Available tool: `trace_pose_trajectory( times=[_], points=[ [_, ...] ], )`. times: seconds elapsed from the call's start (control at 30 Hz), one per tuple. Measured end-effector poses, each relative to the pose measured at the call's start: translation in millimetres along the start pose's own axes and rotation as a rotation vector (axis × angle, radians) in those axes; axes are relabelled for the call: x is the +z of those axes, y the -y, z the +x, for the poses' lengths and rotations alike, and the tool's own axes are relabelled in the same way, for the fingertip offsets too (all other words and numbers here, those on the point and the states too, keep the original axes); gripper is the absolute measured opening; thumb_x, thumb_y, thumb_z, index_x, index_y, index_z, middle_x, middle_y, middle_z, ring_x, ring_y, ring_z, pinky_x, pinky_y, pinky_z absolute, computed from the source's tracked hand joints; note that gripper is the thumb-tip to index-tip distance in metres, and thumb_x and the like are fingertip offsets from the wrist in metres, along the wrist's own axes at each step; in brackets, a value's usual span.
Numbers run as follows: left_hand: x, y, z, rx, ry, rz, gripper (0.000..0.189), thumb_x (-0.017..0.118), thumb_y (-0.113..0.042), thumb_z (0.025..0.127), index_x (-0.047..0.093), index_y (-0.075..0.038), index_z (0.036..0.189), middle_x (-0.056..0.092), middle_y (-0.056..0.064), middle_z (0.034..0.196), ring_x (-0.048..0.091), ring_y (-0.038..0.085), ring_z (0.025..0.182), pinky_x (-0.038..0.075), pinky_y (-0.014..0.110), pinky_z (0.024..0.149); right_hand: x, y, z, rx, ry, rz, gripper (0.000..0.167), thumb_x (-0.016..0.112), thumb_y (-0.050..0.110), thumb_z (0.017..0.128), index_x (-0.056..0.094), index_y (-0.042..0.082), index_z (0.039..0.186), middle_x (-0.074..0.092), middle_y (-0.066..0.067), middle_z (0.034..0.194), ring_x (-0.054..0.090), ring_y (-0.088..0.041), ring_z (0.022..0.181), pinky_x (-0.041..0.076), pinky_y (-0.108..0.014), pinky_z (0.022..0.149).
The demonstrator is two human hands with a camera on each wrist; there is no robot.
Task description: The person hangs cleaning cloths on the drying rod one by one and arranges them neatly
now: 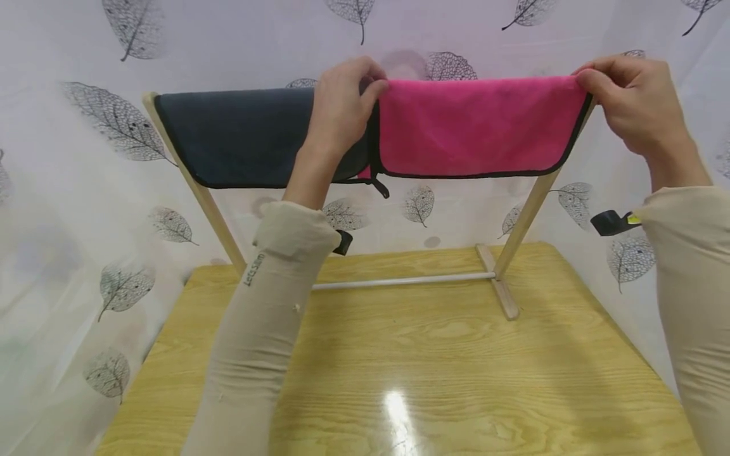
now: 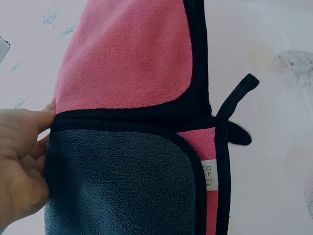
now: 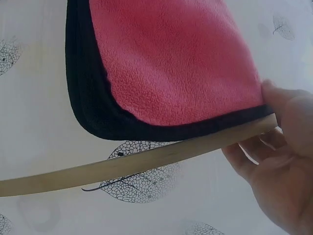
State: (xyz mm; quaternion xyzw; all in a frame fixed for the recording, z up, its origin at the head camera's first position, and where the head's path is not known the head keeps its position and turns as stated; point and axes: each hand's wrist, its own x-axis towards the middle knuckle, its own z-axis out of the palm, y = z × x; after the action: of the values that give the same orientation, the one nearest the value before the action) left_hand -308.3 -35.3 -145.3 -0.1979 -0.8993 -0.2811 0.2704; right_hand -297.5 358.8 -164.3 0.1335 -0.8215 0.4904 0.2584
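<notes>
A pink towel [image 1: 479, 126] with black edging hangs folded over the top of a wooden rack, on its right half. Beside it, on the left half, hangs a dark grey towel [image 1: 239, 136], also black-edged. My left hand [image 1: 339, 107] pinches the pink towel's top left corner, where the two towels meet. At the opposite top corner, my right hand [image 1: 641, 104] pinches the pink towel between thumb and fingers, close to the rack's right post [image 3: 146, 160]. A black loop [image 2: 239, 95] and a white label [image 2: 211, 175] show in the left wrist view. The top bar is hidden under the cloth.
The rack stands on a wood-grain table [image 1: 433, 354], with a white lower rod [image 1: 405, 280] and a wooden foot [image 1: 504, 297] at right. Its left post [image 1: 213, 212] leans outward in view. Behind hangs a pale sheet [image 1: 228, 38] printed with leaves.
</notes>
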Motion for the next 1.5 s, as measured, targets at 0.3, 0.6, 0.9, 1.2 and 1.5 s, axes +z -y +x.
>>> trace_pose_trajectory(
  times=[0.3,0.6,0.9,1.2,1.5],
  points=[
    [-5.7,0.4,3.7,0.032,0.18,0.091,0.038,0.055,-0.028,0.108,0.064,-0.016,0.143,0.062,0.0,0.141,0.05,0.013,0.134,0.035,0.019,0.11,-3,-12,1.1,0.028,0.044,0.531,0.019,0.065,-0.006,0.097,0.069,-0.006,0.116,0.059,-0.012,0.1,0.06,-0.018,0.083,0.054,-0.015,0.075],
    [-0.8,1.5,2.0,0.029,0.187,0.155,0.043,0.059,-0.023,0.107,0.057,-0.012,0.148,0.057,0.001,0.149,0.045,0.014,0.142,0.027,0.023,0.117,2,-16,1.7,0.068,0.029,0.704,0.019,0.065,-0.011,0.096,0.068,-0.012,0.115,0.057,-0.013,0.095,0.058,-0.021,0.082,0.056,-0.019,0.072],
    [7.0,12.7,-6.1,0.169,0.069,0.169,0.041,0.062,-0.02,0.105,0.06,-0.013,0.146,0.062,0.005,0.139,0.051,0.021,0.135,0.024,0.037,0.117,10,-14,2.6,0.057,-0.025,0.745,0.02,0.07,-0.009,0.093,0.068,-0.012,0.113,0.056,-0.015,0.094,0.058,-0.02,0.078,0.056,-0.019,0.069],
    [8.9,12.8,-17.3,0.183,0.067,0.274,0.052,0.058,-0.03,0.107,0.048,-0.015,0.156,0.054,0.006,0.147,0.044,0.022,0.14,0.013,0.037,0.122,13,-14,-1.8,0.034,-0.056,0.732,0.027,0.073,-0.006,0.092,0.068,-0.011,0.118,0.056,-0.014,0.094,0.056,-0.018,0.077,0.054,-0.017,0.068],
    [4.2,8.2,-30.3,0.167,0.092,0.385,0.065,0.054,-0.036,0.107,0.031,-0.015,0.164,0.035,0.004,0.165,0.019,0.02,0.156,-0.004,0.047,0.125,8,-10,-4.9,0.073,-0.058,0.645,0.037,0.073,0.001,0.094,0.067,-0.003,0.13,0.066,-0.011,0.112,0.065,-0.019,0.091,0.054,-0.018,0.084]
  ],
)
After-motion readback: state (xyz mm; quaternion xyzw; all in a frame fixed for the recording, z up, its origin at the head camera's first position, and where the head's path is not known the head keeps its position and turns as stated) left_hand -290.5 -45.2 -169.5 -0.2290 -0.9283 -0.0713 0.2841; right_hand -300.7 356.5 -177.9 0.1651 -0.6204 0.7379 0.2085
